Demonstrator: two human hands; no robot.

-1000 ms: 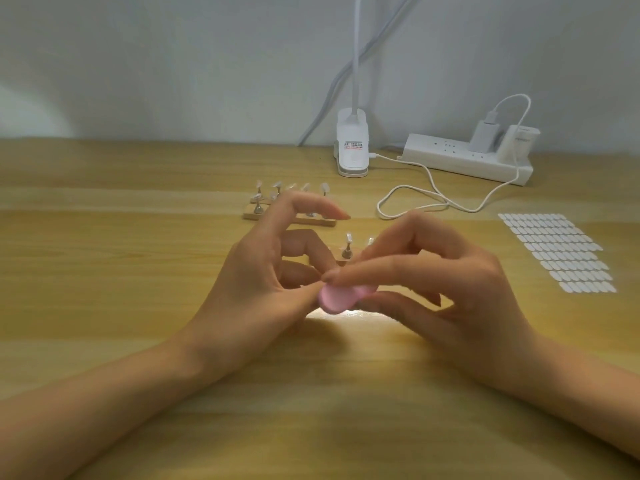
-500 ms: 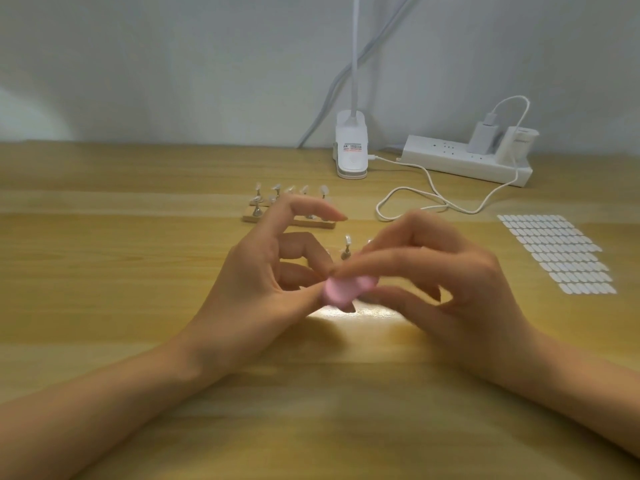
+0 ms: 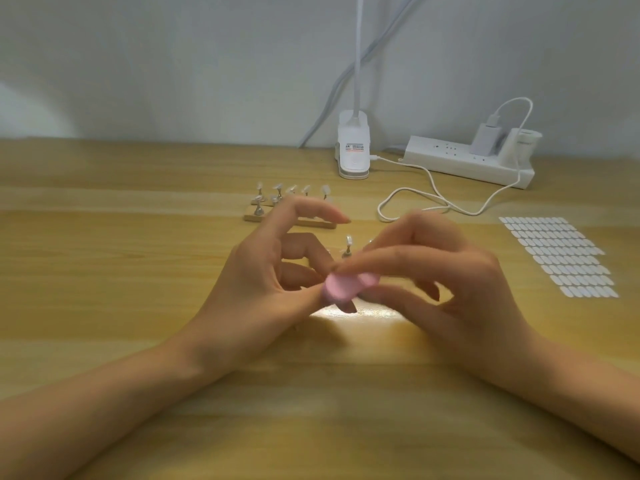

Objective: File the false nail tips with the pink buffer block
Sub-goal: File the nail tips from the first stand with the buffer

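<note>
My right hand [image 3: 446, 285] pinches the pink buffer block [image 3: 346, 287] between thumb and forefinger at the middle of the wooden table. My left hand [image 3: 263, 282] meets it from the left, thumb and middle finger closed on something small that the block hides; I cannot see the nail tip itself. The forefinger of that hand arches up. Behind the hands a wooden stand [image 3: 294, 221] carries several nail tips on metal pegs [image 3: 278, 192]. A single peg with a tip [image 3: 347, 245] stands just behind my fingers.
A sheet of white adhesive tabs [image 3: 557, 254] lies at the right. A white clip lamp base [image 3: 354, 150], a power strip [image 3: 467, 162] with plugged chargers and a looping white cable [image 3: 415, 199] sit at the back by the wall.
The pink block has shifted slightly up and to the right against my left fingertips, and looks blurred. Both hands stay in the same place.
</note>
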